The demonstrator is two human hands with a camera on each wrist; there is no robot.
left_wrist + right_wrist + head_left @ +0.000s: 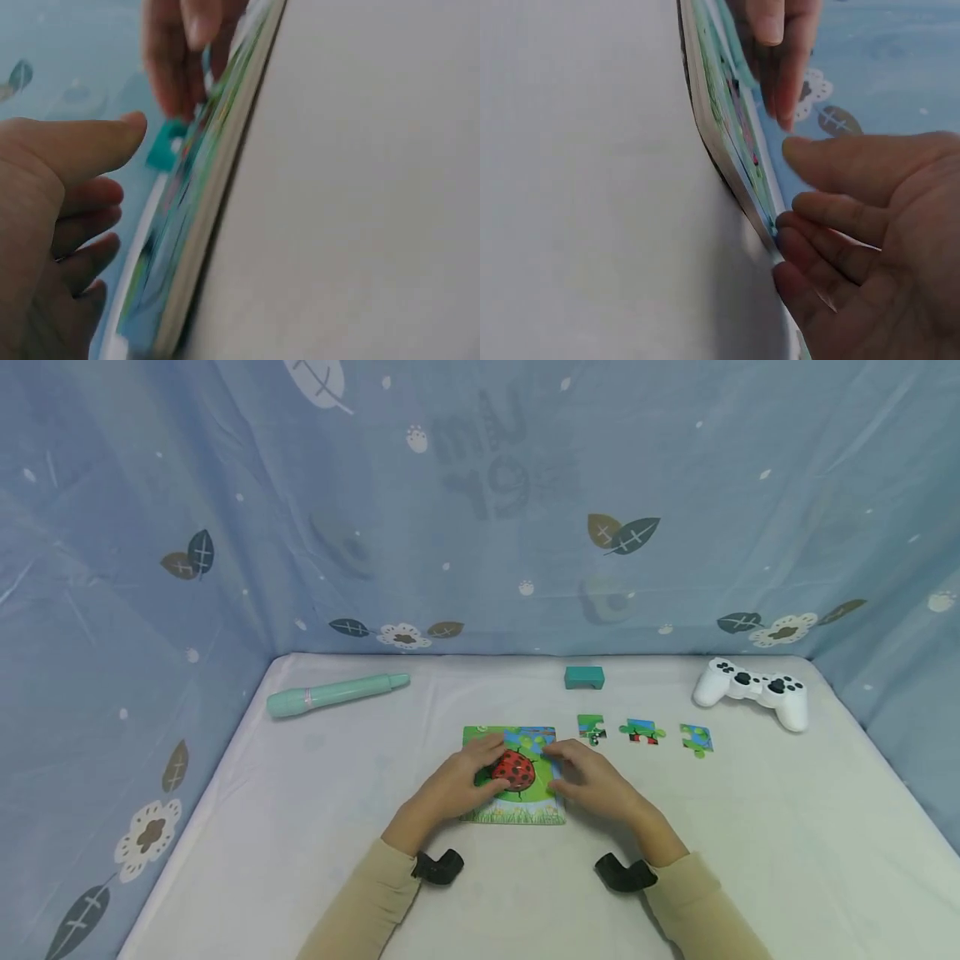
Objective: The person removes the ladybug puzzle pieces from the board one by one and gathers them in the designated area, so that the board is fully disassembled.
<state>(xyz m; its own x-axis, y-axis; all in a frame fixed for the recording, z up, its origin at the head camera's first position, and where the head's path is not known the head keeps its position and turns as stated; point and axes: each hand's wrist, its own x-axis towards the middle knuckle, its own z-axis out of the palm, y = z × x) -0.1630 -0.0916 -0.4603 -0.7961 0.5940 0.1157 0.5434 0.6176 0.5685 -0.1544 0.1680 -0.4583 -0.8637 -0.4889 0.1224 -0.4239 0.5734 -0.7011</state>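
Observation:
A ladybug jigsaw puzzle (517, 810) in a flat board lies on the white table. Over its left part rests my left hand (457, 783), thumb and fingers spread apart beside the red ladybug (513, 770). At the puzzle's right edge is my right hand (600, 781), its thumb apart from the fingers. In the right wrist view, the right hand's loosely bent fingers (817, 259) are at the board's edge, with no piece seen between them. The left wrist view shows the left hand (45, 217) beside the puzzle's edge (217, 195), slightly blurred.
Three loose puzzle pieces, a left one (592, 728), a middle one (642, 731) and a right one (697, 738), lie right of the puzzle. Farther back are a teal block (584, 677), a white game controller (757, 687) and a mint-green microphone-shaped object (337, 694). A blue curtain (480, 568) hangs behind.

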